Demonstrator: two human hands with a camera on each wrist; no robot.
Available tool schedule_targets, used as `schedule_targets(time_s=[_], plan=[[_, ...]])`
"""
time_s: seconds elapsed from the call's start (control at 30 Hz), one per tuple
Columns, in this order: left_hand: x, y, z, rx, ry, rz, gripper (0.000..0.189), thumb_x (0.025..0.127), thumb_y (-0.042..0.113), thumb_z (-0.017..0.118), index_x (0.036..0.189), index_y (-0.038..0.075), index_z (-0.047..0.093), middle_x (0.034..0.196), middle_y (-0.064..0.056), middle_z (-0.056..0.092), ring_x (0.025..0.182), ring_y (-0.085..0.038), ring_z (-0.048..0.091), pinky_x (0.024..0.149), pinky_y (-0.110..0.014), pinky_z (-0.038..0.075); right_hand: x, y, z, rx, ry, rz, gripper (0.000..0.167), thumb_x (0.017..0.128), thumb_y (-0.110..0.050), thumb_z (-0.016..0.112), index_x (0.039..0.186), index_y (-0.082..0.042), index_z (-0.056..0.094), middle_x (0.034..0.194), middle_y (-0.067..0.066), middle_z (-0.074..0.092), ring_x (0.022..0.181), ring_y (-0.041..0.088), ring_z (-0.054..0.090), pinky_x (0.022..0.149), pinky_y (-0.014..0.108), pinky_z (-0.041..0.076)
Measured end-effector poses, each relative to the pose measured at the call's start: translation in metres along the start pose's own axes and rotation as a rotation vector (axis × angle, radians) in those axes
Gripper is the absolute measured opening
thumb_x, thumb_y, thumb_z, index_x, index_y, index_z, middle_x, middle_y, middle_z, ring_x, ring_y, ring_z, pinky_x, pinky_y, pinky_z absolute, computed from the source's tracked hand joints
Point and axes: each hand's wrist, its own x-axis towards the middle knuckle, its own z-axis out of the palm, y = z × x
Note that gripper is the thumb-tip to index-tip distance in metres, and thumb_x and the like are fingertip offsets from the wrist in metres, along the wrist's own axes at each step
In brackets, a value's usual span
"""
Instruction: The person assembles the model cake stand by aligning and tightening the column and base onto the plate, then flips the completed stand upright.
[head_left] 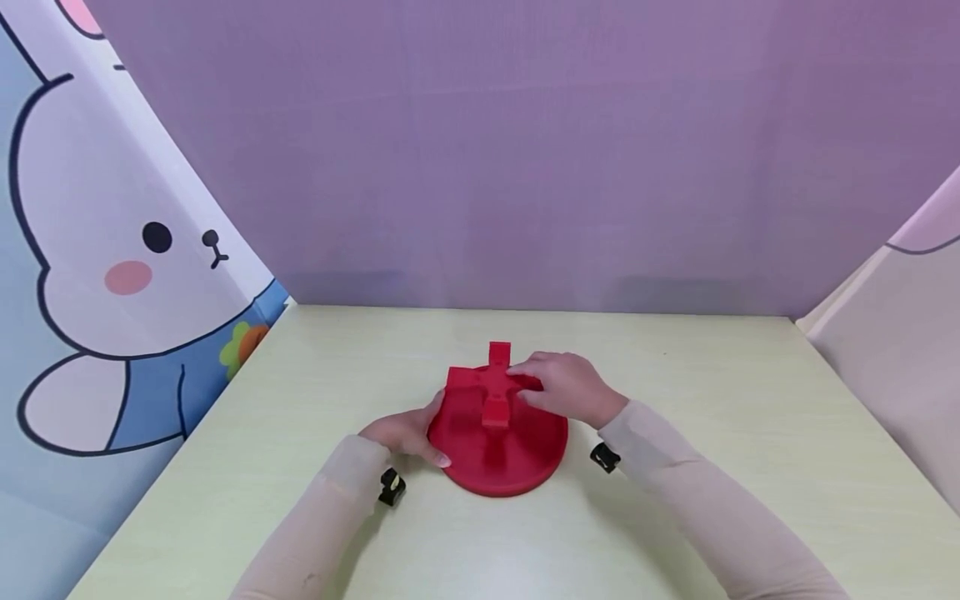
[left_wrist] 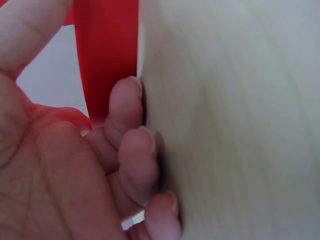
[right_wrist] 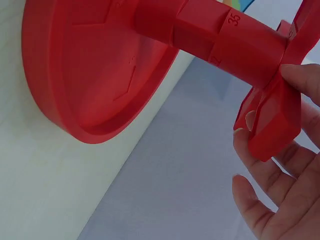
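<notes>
A red plastic stand has a wide round base [head_left: 525,454] with a raised rim and a cross-shaped top [head_left: 496,383]. In the right wrist view its column [right_wrist: 200,35] is built of faceted segments stamped with numbers, 35 among them. My left hand [head_left: 405,433] grips the left edge of the base, thumb over the rim. The left wrist view shows its fingertips [left_wrist: 132,95] curled down beside the red edge, right at the tabletop. With thumb and fingers, my right hand [head_left: 570,387] holds the right arm [right_wrist: 277,122] of the cross, hiding much of it in the head view.
The stand is on a pale wood-grain table [head_left: 225,517]. A purple cloth wall [head_left: 525,167] rises behind it, and a cartoon-printed sheet [head_left: 97,208] hangs at the left. Small black clips [head_left: 392,487] are at both wrists.
</notes>
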Motion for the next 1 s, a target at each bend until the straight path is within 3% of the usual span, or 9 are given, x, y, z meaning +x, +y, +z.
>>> schedule_targets(time_s=[0.3, 0.43, 0.67, 0.83, 1.0], plan=[[0.001, -0.001, -0.001, -0.077, -0.038, 0.061, 0.118, 0.070, 0.016, 0.083, 0.155, 0.010, 0.001, 0.149, -0.013, 0.028, 0.133, -0.034, 0.028, 0.093, -0.045, 0.047, -0.005, -0.010, 0.004, -0.043, 0.030, 0.039, 0.042, 0.080, -0.023, 0.077, 0.119, -0.010, 0.069, 0.098, 0.004, 0.066, 0.077, 0.012, 0.059, 0.061, 0.025, 0.051], [0.002, -0.001, 0.000, -0.070, -0.034, 0.054, 0.118, 0.070, 0.016, 0.084, 0.155, 0.010, 0.002, 0.147, -0.013, 0.031, 0.131, -0.034, 0.031, 0.091, -0.044, 0.048, -0.007, -0.015, 0.005, -0.057, 0.059, 0.032, 0.043, 0.079, -0.024, 0.078, 0.118, -0.009, 0.069, 0.098, 0.004, 0.067, 0.080, 0.014, 0.061, 0.063, 0.026, 0.052], [0.003, -0.001, 0.001, -0.021, -0.009, 0.037, 0.117, 0.071, 0.020, 0.084, 0.154, 0.008, 0.001, 0.147, -0.013, 0.032, 0.132, -0.033, 0.031, 0.099, -0.048, 0.041, -0.007, -0.021, 0.006, -0.080, 0.070, 0.017, 0.044, 0.078, -0.028, 0.078, 0.117, -0.008, 0.069, 0.080, 0.000, 0.062, 0.062, 0.007, 0.050, 0.053, 0.020, 0.046], [0.003, 0.001, 0.001, -0.003, -0.001, 0.019, 0.117, 0.071, 0.020, 0.084, 0.154, 0.008, 0.003, 0.147, -0.013, 0.033, 0.132, -0.033, 0.031, 0.097, -0.047, 0.043, -0.006, -0.020, 0.004, -0.050, 0.082, 0.014, 0.034, 0.083, -0.025, 0.074, 0.112, -0.010, 0.072, 0.087, 0.000, 0.069, 0.068, 0.010, 0.059, 0.057, 0.022, 0.050], [0.004, 0.001, 0.002, 0.011, 0.008, 0.005, 0.116, 0.070, 0.021, 0.085, 0.155, 0.009, 0.005, 0.147, -0.012, 0.033, 0.132, -0.033, 0.032, 0.094, -0.046, 0.046, -0.005, -0.012, 0.001, 0.002, 0.160, 0.011, 0.029, 0.081, -0.013, 0.073, 0.110, -0.010, 0.072, 0.098, 0.003, 0.067, 0.082, 0.017, 0.060, 0.064, 0.027, 0.053]])
